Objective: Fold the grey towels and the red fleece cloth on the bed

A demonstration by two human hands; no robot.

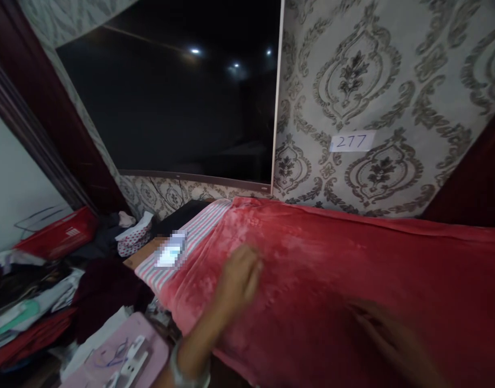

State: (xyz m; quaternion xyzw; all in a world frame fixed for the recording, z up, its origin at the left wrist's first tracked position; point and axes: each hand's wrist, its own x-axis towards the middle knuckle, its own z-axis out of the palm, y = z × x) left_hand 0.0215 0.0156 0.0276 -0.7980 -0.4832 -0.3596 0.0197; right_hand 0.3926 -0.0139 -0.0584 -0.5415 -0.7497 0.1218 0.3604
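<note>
A red plush blanket (312,258) lies spread in front of me, with a striped fabric edge (205,220) along its left side. Over the left part of the blanket is my left hand (241,272), its fingers curled in and blurred. What those fingers hold, if anything, is hidden. My right hand (379,328) rests at or just above the blanket further right, fingers stretched out and close to its surface. Whether it touches the cloth is hard to tell. A lit, pixelated object (171,250) sits on the striped edge, left of my left hand.
Behind the blanket, a large dark television (183,102) hangs on patterned wallpaper, beside a paper label (352,141) reading 277. At lower left stands a pink surface (150,334) bearing a white object (132,364). Piled clothes (37,307) and a red bag (61,231) lie beyond.
</note>
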